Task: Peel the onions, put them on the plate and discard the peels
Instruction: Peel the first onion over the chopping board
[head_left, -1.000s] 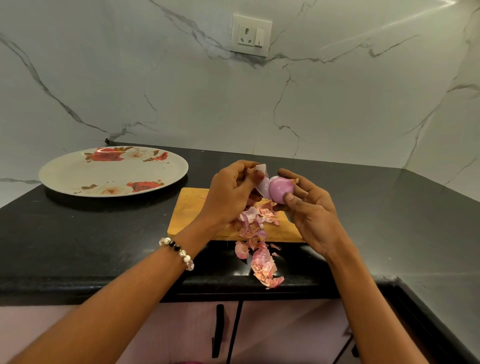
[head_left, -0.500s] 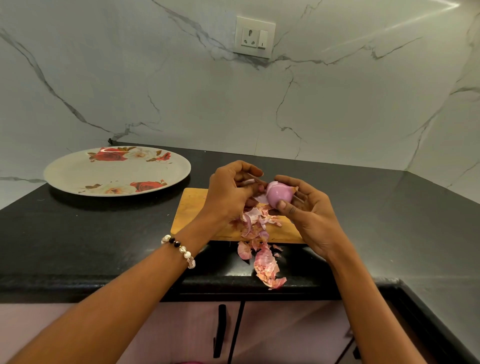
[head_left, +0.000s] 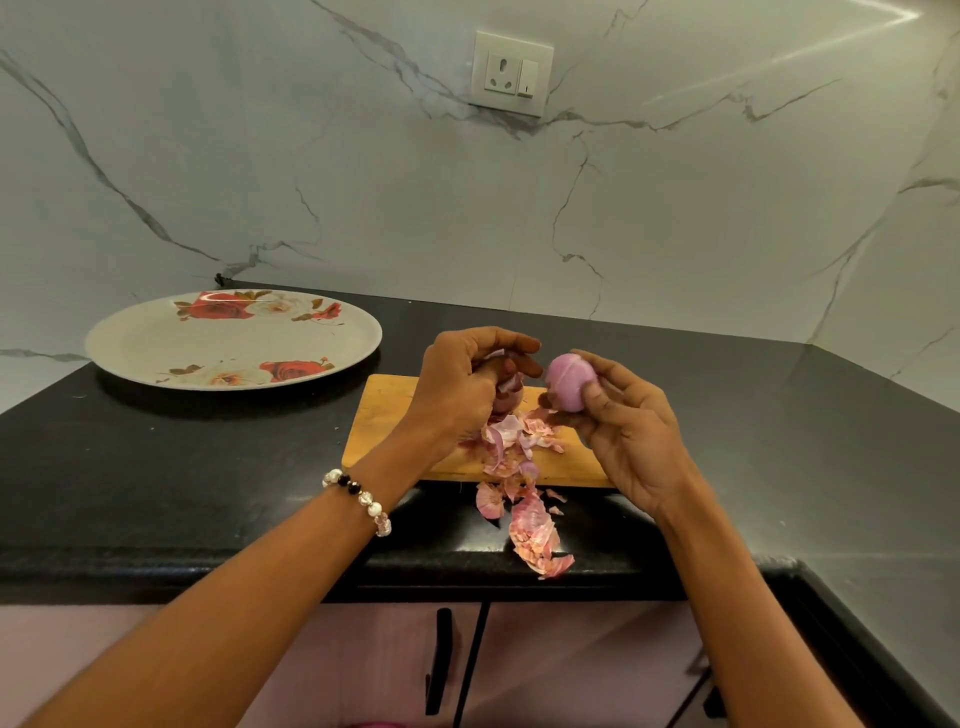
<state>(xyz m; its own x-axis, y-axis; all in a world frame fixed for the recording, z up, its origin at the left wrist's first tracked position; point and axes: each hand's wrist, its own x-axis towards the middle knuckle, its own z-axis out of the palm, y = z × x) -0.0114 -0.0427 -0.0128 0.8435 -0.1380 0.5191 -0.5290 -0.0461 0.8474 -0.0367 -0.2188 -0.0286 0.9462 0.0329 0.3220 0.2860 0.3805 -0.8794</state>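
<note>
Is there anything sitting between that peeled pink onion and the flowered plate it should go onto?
Only the left hand, gripping a peel scrap, lies between the peeled pink onion in the right hand and the round flowered plate. The black countertop between shows nothing else.

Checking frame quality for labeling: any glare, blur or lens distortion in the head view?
Head view: wide-angle bowing bends the countertop edge and walls; glare streak top right on the marble, sheen on the plate rim; mostly sharp, onion in the right hand crisp; left hand shadows the peel it grips.
</note>
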